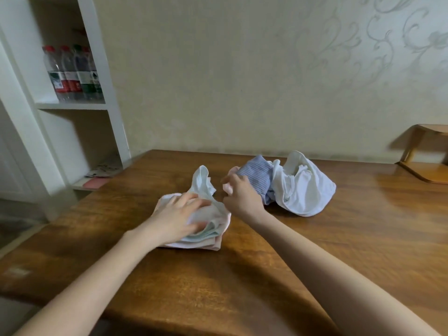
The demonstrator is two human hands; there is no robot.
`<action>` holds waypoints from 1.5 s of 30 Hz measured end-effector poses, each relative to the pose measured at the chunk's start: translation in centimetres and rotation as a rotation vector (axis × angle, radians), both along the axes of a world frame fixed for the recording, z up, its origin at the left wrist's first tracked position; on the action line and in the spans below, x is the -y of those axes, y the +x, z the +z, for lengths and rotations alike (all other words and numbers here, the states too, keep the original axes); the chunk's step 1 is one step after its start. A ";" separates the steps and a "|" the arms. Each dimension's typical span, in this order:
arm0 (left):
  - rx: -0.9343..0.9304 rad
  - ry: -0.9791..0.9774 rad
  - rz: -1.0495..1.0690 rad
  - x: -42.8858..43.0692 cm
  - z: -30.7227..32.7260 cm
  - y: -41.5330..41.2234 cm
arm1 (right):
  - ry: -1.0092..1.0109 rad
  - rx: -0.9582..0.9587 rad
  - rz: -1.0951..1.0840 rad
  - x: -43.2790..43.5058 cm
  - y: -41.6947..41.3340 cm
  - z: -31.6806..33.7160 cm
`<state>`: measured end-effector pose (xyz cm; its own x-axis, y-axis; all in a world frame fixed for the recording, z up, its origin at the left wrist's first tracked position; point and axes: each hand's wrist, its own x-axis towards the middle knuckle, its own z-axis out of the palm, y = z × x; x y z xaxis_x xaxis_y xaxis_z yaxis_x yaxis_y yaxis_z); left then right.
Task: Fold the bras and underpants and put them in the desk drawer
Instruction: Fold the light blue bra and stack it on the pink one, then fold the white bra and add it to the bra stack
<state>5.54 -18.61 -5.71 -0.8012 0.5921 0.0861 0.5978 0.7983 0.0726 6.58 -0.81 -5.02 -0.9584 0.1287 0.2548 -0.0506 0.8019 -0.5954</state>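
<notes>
Desk (242, 275) bearing two underwear piles.
Left hand (179, 214) presses flat on the near folded pile (211, 236); right hand (240, 195) pinches a pink garment (228, 189) beside the far heap (303, 190); left shelf (72, 106) holds bottles (72, 73).

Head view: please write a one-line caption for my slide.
Left hand presses folded pile on desk; right hand pinches pink cloth beside unfolded clothes.

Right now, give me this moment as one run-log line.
phase: folding | left hand: flat on folded stack | right hand: grips pink garment beside blue striped garment | drawer: not in view
</notes>
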 end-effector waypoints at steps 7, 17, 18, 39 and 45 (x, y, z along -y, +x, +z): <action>-0.009 -0.072 0.080 -0.4 -0.8 -0.7 | -0.401 0.184 0.112 1.6 -5.7 1.8; 0.058 -0.061 -0.001 -0.3 -0.6 -0.3 | -1.056 0.276 0.169 1.4 -11.2 1.0; 0.074 -0.059 0.005 -0.4 -0.5 -0.3 | -0.918 0.281 0.158 1.3 -11.2 0.5; -0.011 -0.094 -0.052 -1.1 -1.6 0.0 | 0.336 0.168 -0.060 -14.8 0.9 3.2; -0.117 0.192 -0.144 -5.0 2.2 2.2 | 0.179 0.022 -0.205 -16.4 2.8 3.2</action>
<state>7.74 -13.61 -3.47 -0.6880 0.6631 0.2948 0.7174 0.6829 0.1379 9.34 15.62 -1.84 -0.9223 0.2757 0.2709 0.1351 0.8866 -0.4424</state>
